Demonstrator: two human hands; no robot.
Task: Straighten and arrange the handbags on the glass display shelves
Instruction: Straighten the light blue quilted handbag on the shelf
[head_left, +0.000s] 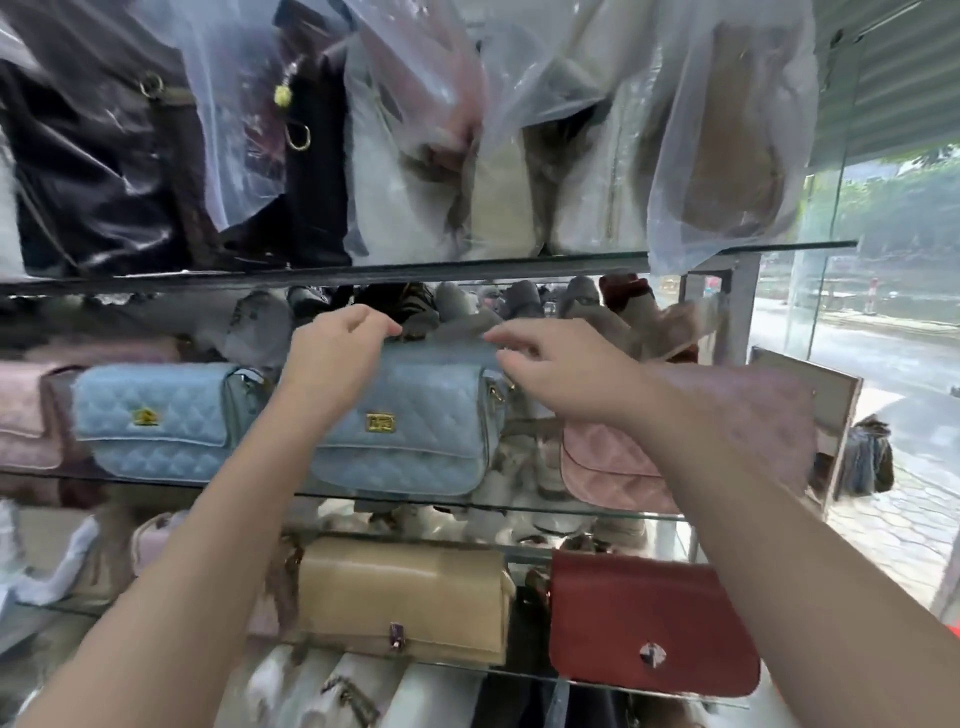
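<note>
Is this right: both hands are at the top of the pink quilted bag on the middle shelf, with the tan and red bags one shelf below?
Not quite. The bag under the left hand and right hand is the light blue quilted bag, not pink, as the head view shows. The rest holds: it sits on the middle shelf, with the tan bag and red bag one shelf below.
</note>
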